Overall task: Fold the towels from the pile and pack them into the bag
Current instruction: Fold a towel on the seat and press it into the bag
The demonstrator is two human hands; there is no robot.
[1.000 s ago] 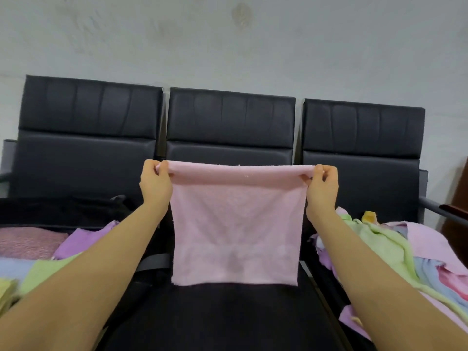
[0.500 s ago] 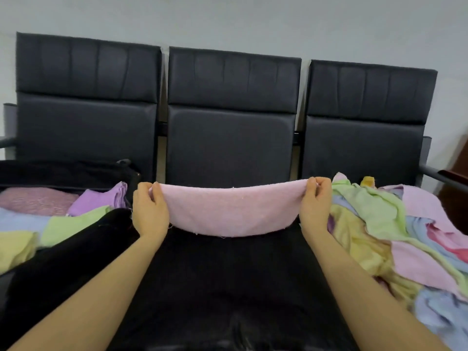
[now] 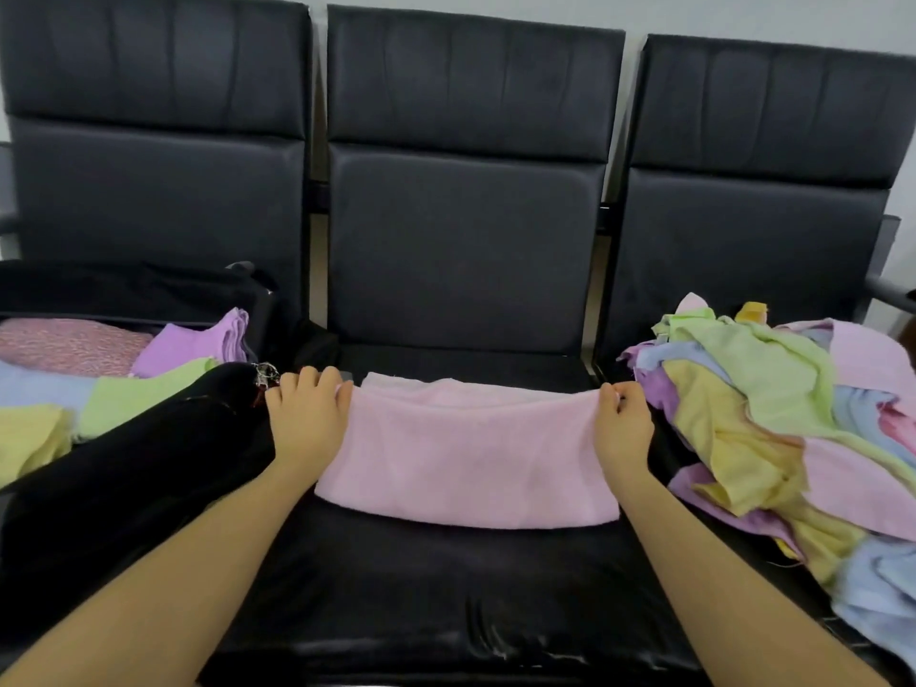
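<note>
A pink towel [image 3: 466,453] lies folded across the middle seat [image 3: 446,587] of a row of three black chairs, its doubled far edge pointing toward the backrest. The left hand [image 3: 307,423] grips the towel's far left corner, fingers [image 3: 310,376] curled over the edge, and the right hand [image 3: 622,428] pinches the far right corner with its fingers closed on the cloth.

On the left seat sits a black bag [image 3: 129,295], open at the top (its dark flap hangs toward the middle seat). Inside it lie folded towels: a speckled pink one [image 3: 69,344] at the back, a purple stack [image 3: 198,342] beside it, then light blue [image 3: 39,389], green [image 3: 139,396] and yellow [image 3: 29,438] pieces nearer the camera.

On the right seat rests the loose pile of towels [image 3: 783,428], a jumble of green, yellow, pink, purple and blue cloth, just beside the right hand.
</note>
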